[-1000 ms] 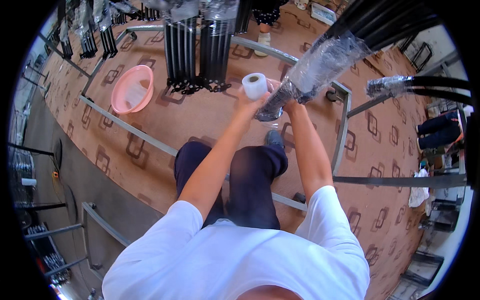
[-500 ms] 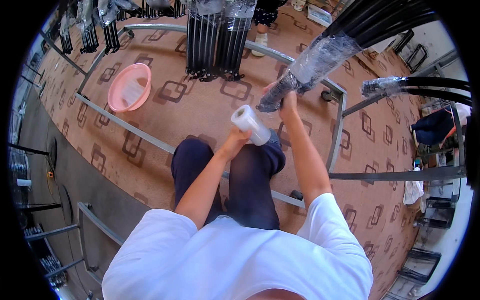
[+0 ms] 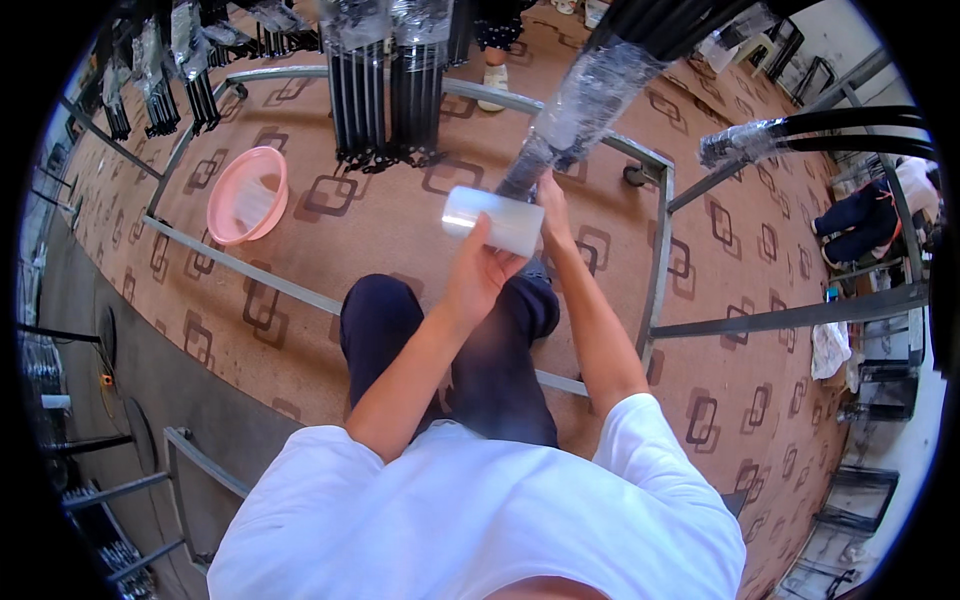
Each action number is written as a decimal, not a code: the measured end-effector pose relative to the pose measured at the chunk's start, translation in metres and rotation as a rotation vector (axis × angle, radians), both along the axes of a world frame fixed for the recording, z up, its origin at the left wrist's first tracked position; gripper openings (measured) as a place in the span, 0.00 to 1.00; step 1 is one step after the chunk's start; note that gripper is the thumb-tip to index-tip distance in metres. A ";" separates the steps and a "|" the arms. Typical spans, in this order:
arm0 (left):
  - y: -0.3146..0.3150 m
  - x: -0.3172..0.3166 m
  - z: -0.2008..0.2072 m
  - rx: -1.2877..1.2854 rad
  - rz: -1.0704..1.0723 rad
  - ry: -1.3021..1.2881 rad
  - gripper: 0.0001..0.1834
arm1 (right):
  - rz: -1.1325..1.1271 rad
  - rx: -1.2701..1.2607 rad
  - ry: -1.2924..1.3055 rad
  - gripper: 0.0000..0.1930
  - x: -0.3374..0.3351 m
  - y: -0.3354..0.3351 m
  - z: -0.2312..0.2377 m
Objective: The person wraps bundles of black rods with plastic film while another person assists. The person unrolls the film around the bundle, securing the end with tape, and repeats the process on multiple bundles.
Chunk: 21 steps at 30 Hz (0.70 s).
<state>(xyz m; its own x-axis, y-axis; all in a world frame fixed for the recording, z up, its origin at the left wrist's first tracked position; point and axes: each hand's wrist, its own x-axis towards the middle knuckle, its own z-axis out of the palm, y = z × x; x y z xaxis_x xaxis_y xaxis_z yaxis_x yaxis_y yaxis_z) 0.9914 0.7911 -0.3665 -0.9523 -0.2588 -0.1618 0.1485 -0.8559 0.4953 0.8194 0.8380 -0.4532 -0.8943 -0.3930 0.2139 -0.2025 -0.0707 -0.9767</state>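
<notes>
A roll of clear stretch film (image 3: pixel 487 220) is held in my left hand (image 3: pixel 480 272), its fingers and thumb wrapped around the side. The roll lies nearly level across the lower end of a bundle of black tubes (image 3: pixel 590 100). Clear film covers much of that bundle, which slants down from the upper right. My right hand (image 3: pixel 553 208) grips the bundle's lower end, with some fingers hidden behind it. Whether a strip of film runs between roll and bundle, I cannot tell.
A metal frame on castors (image 3: pixel 250 262) surrounds my knees. Film-wrapped black tube bundles (image 3: pixel 385 100) hang ahead; another wrapped bundle (image 3: pixel 745 145) juts in from the right. A pink basin (image 3: pixel 247 197) stands on the patterned floor. People are at the far side and far right.
My left hand has raised the film roll and turned it from tilted to nearly level, up against the bundle's lower end. My right hand stays at the bundle. The whole view has shifted slightly.
</notes>
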 end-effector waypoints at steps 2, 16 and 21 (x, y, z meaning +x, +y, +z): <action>-0.004 -0.004 0.010 0.023 0.017 -0.054 0.27 | 0.043 -0.263 -0.287 0.24 0.008 -0.002 0.030; -0.025 -0.029 -0.027 -0.688 0.446 0.036 0.40 | 0.122 -0.280 -0.579 0.16 -0.018 -0.025 0.048; -0.040 -0.034 -0.001 -1.844 0.438 -0.424 0.39 | 0.034 -0.388 -0.479 0.15 -0.013 -0.011 0.060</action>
